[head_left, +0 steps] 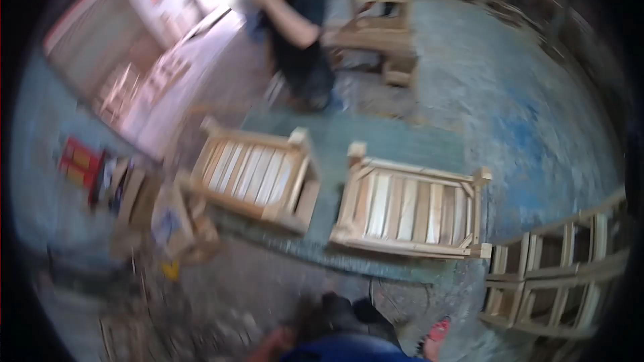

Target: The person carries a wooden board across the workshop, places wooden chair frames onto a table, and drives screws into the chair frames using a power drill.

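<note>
Pale wood: left slatted frame [251,174], on green table [409,139], ahead of your left hand [274,343], the nearer, long axis crosswise. Your left: blurred, opening and hold cannot be told. Your right hand: indistinguishable.

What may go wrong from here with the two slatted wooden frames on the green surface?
The right slatted frame seems to reach past the right edge of the green surface, so a push might tip it. Its near corner appears close to the ladder-like frames, so turning it might knock them.
</note>
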A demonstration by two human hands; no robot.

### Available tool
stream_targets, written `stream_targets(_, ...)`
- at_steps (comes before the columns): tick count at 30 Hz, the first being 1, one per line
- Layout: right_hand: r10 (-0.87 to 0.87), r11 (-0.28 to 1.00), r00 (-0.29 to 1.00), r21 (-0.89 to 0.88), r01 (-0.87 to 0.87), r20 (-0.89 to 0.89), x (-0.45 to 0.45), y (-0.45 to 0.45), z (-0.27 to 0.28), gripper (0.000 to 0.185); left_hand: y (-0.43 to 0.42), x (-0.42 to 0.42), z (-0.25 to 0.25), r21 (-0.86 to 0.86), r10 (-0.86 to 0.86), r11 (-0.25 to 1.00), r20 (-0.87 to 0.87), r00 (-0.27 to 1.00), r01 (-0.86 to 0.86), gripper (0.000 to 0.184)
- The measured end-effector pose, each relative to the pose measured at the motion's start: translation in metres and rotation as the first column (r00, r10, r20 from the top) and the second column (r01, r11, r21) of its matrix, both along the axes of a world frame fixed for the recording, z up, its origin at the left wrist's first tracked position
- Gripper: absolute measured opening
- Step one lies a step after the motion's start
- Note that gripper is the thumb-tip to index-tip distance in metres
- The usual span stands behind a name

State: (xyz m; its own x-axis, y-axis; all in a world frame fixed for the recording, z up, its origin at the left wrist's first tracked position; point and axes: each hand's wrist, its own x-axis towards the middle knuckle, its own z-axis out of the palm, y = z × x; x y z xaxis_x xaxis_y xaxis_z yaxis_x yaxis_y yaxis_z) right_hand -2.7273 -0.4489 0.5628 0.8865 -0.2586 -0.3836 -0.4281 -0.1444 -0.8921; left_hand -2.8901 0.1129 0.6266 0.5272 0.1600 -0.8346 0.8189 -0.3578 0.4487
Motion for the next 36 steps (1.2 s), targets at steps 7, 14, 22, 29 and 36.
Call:
stream_targets(7,0.572,0.802,0.790,-0.050,-0.595,-0.220,0.010,0.139,0.089,0.057,0.040,-0.024,-0.039,0.250,0.178,0.926,0.375,0.910,-0.284,0.039)
stream_targets(14,0.940,0.337,0.335,-0.347,-0.875,0.066,0.009,0.315,0.123,0.040,0.151,-0.154,-0.062,0.236,0.420,0.825,0.351,0.837,-0.513,0.040)
stream_targets(22,0.911,0.390,0.338,-0.229,-0.892,0.237,-0.014,0.514,0.192,0.037,0.280,-0.254,-0.116,0.427,-0.014,0.650,0.834,0.552,-0.629,0.016)
stream_targets(29,0.958,0.282,0.272,-0.131,-0.950,0.092,-0.001,0.648,0.194,0.030,0.362,-0.173,-0.066,0.279,0.648,0.543,0.461,0.606,-0.792,0.029)
stream_targets(36,0.988,0.091,0.144,-0.525,-0.846,-0.062,0.023,0.661,0.133,0.043,0.515,-0.125,-0.034,0.219,0.586,0.310,0.722,0.368,-0.925,0.027)
